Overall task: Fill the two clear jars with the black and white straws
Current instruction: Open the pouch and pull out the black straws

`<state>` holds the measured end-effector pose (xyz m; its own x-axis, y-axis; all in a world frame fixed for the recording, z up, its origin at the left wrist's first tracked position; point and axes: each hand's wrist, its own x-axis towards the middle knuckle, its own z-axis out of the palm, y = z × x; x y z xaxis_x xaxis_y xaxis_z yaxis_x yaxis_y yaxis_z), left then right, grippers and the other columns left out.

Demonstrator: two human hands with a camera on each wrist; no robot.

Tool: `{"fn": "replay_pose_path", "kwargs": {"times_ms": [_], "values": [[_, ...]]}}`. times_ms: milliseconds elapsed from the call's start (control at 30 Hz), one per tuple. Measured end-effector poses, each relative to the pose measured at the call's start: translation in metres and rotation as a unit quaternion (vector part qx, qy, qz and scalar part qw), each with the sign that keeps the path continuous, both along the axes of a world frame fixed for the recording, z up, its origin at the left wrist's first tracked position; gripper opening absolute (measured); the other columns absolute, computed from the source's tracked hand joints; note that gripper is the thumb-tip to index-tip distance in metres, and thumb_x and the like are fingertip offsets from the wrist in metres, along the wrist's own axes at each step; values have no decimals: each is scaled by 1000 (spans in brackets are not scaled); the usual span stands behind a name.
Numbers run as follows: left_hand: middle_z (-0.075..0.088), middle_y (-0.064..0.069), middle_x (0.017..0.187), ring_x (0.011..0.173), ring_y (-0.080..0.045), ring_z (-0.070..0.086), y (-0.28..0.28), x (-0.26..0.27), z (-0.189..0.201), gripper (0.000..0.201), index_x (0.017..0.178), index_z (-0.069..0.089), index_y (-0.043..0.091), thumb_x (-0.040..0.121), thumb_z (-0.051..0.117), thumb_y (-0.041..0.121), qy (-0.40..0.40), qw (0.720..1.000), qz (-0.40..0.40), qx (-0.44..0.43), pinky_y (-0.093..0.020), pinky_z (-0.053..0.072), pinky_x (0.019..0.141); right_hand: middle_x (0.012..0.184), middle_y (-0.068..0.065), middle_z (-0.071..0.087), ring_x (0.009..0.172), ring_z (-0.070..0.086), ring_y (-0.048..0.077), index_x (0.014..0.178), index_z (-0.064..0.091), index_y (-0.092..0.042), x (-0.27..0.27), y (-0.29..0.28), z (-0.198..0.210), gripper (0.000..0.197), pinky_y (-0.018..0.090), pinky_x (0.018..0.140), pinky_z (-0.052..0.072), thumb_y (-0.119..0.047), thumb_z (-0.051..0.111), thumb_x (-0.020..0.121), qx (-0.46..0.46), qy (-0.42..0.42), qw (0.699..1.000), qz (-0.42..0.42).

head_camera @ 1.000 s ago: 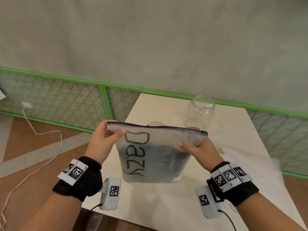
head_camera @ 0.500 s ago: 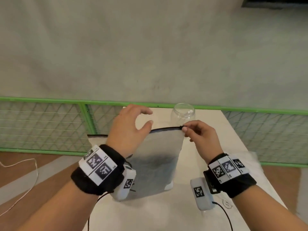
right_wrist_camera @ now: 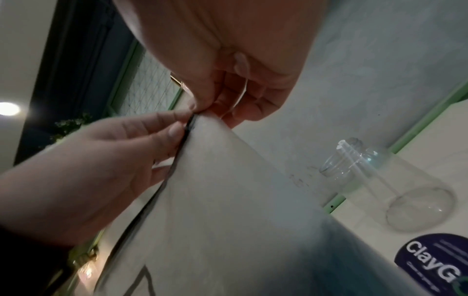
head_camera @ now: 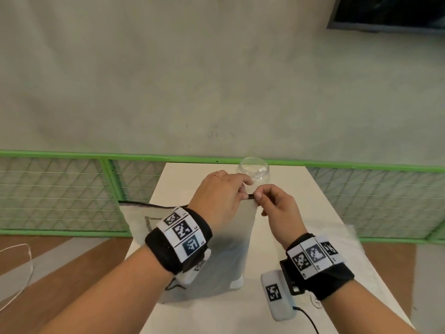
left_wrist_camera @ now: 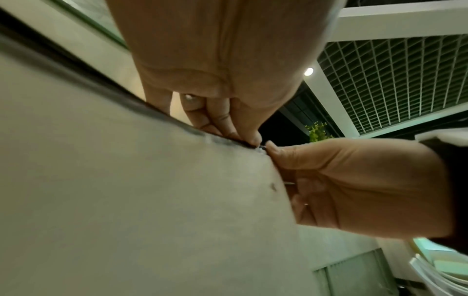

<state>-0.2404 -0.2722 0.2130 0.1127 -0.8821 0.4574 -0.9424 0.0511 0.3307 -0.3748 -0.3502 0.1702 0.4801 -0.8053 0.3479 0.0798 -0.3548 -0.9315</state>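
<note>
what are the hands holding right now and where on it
Both grip the frosted zip pouch at its top right corner: left hand pinches the zipper edge, right hand pinches the zipper pull.

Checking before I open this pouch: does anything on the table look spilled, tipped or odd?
Nothing stands out. The clear jar stands upright behind the zip pouch, which both hands, left hand and right hand, pinch at its top corner.

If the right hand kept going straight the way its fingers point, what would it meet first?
The right hand points left along the pouch's top edge, so it would likely meet the left hand's fingertips first; they look almost touching at the zipper. The jar stands behind, off that line.
</note>
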Motion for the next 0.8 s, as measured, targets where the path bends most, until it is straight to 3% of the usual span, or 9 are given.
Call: {"fn": "replay_pose_path", "kwargs": {"times_ms": [133,300,467,667,800], "values": [[63,12,99,98,-12,51,38,41,1,25,118,54,26,95,48,20,-37,996,73,36,-26,34,88,74,-7,57,61,51,-7,80,57,-19,-12,-14,-3,22,11,54,43,-5,50,95,-7,16,999,-49],[64,0,102,95,-21,59,92,97,-5,20,109,63,17,92,52,11,-22,989,138,52,-31,43,81,74,-7,57,62,51,-3,81,58,-21,-25,-30,-5,22,14,53,43,-7,50,95,-23,36,998,-53],[57,3,97,89,-18,55,105,104,-7,21,104,67,15,93,50,10,-13,990,127,55,-27,40,76,72,-5,56,62,52,-1,81,58,-21,-21,-31,-4,21,17,52,44,-7,50,95,-19,29,998,-42],[63,-5,96,87,-23,59,115,110,-8,18,100,69,9,89,56,3,-7,990,135,29,-35,47,77,74,-4,56,66,53,3,82,59,-18,-24,-32,-5,20,18,54,49,-5,50,95,15,-2,1000,-16],[62,-3,97,88,-19,57,116,111,-7,19,102,69,10,89,55,4,-6,991,130,33,-30,42,78,75,-1,53,67,54,3,81,57,-16,-25,-33,-5,21,20,59,54,-3,49,95,31,-15,999,2]]}}
